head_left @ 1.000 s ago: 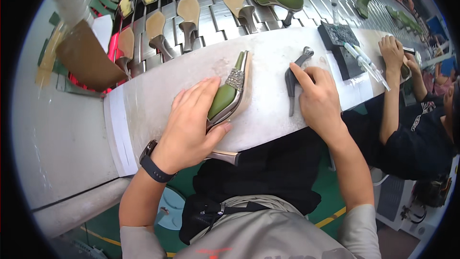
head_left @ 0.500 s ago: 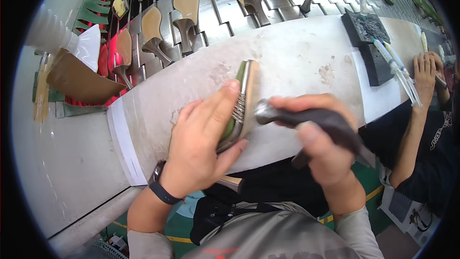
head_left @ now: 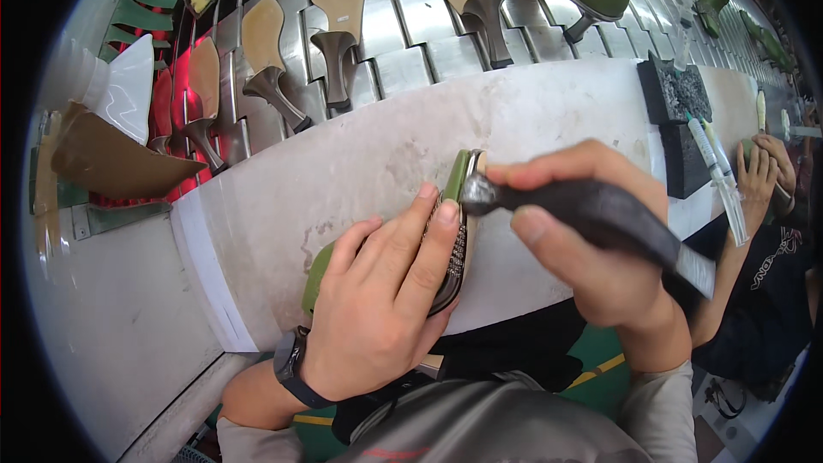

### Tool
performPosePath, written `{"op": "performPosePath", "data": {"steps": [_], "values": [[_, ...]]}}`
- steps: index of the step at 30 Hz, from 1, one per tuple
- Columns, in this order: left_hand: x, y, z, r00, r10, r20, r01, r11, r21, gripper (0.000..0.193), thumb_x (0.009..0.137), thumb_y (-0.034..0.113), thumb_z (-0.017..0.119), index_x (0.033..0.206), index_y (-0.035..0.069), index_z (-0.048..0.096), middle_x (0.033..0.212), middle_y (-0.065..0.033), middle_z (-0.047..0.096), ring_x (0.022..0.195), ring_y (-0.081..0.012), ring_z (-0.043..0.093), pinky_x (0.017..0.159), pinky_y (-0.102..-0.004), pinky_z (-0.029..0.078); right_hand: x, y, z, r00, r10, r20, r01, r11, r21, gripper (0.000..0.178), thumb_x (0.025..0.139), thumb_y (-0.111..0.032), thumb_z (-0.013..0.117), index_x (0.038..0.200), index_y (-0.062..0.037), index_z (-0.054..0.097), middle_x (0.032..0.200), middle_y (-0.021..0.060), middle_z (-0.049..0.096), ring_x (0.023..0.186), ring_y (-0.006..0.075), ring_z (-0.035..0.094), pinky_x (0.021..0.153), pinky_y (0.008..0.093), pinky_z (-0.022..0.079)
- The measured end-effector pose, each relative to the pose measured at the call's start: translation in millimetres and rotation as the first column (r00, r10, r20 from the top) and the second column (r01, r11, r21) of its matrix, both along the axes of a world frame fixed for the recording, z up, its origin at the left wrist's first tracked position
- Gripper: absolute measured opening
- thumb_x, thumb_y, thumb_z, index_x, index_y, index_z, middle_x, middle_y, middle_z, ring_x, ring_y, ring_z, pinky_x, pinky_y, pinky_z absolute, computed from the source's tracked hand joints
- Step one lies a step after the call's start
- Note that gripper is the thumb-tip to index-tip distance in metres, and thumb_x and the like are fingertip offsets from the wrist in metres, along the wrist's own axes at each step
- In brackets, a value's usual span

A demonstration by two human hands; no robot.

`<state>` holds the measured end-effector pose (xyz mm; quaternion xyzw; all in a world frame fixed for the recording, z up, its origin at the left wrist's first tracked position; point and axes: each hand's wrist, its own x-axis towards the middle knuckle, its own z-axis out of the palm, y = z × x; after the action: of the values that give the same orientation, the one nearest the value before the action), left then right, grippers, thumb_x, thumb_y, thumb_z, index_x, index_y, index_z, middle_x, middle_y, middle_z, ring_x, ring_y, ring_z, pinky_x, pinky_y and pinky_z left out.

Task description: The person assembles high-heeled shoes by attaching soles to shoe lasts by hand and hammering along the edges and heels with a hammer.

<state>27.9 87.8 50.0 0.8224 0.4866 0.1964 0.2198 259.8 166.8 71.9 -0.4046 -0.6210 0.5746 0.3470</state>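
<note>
A green shoe (head_left: 458, 173) lies on its side on the pale worktable, its sole edge turned to the right. My left hand (head_left: 373, 296) is closed over the shoe, with fingers across its upper and a textured metallic band showing beside the fingertips. Green material also shows left of my knuckles. My right hand (head_left: 613, 240) grips a dark cobbler's hammer (head_left: 591, 210) by its head. The hammer's rounded silvery face meets or nearly meets the shoe's edge; exact contact is hard to tell. The hammer's handle is hidden in this view.
Beyond the worktable (head_left: 549, 129), a metal slat conveyor (head_left: 403, 13) carries several heeled shoes with tan soles. A black block (head_left: 677, 90) and syringes (head_left: 720, 171) are at the right. A co-worker's hands (head_left: 759, 167) are farther right. A brown sheet (head_left: 120, 154) stands left.
The hammer's rounded face has come against or close to the shoe's edge, where there was a gap before. My left fingers have shifted along the shoe. The whole view has tilted slightly.
</note>
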Motion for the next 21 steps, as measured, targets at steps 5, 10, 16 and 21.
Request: {"op": "performPosePath", "data": {"steps": [5,10,16,21], "values": [[-3,-1,-7,1.000,0.013,0.027,-0.013,1.000,0.013,0.108,0.070,0.003,0.087,0.164,-0.006,0.033,0.155,-0.0330,0.052,0.125,-0.0439,0.063,0.103,-0.0505,0.048,-5,29,-6,0.998,-0.043,0.036,0.046,0.996,-0.081,0.026,0.091,-0.008,0.073,0.112,0.0067,0.069,0.114,0.0204,0.079,0.104,0.0208,0.075,0.097,0.0335,0.057],[-6,-5,-5,0.999,0.032,0.031,-0.033,0.999,0.032,0.108,0.070,0.002,0.088,0.163,-0.005,0.034,0.155,-0.0295,0.054,0.125,-0.0423,0.064,0.103,-0.0497,0.049,6,-6,10,0.976,0.141,0.166,-0.137,0.990,-0.037,0.030,0.084,-0.008,0.078,0.109,0.0064,0.070,0.113,0.0236,0.079,0.105,0.0268,0.076,0.097,0.0392,0.058],[-7,-8,-11,0.998,0.044,0.055,-0.048,0.996,0.077,0.106,0.070,0.001,0.087,0.163,-0.005,0.036,0.152,-0.0282,0.056,0.123,-0.0419,0.064,0.103,-0.0483,0.049,-1,-30,-5,0.970,0.187,0.156,-0.238,0.865,0.442,0.030,0.081,-0.003,0.079,0.109,0.0063,0.072,0.110,0.0237,0.079,0.102,0.0346,0.078,0.090,0.0414,0.062],[-9,-10,-13,0.995,0.038,0.087,-0.047,0.993,0.105,0.108,0.068,0.000,0.087,0.163,-0.005,0.036,0.148,-0.0280,0.058,0.119,-0.0410,0.065,0.100,-0.0470,0.049,-11,-70,-15,0.990,0.033,0.134,-0.099,0.846,0.524,0.038,0.076,0.003,0.083,0.112,0.0067,0.071,0.113,0.0241,0.077,0.102,0.0387,0.077,0.092,0.0433,0.063]]}}
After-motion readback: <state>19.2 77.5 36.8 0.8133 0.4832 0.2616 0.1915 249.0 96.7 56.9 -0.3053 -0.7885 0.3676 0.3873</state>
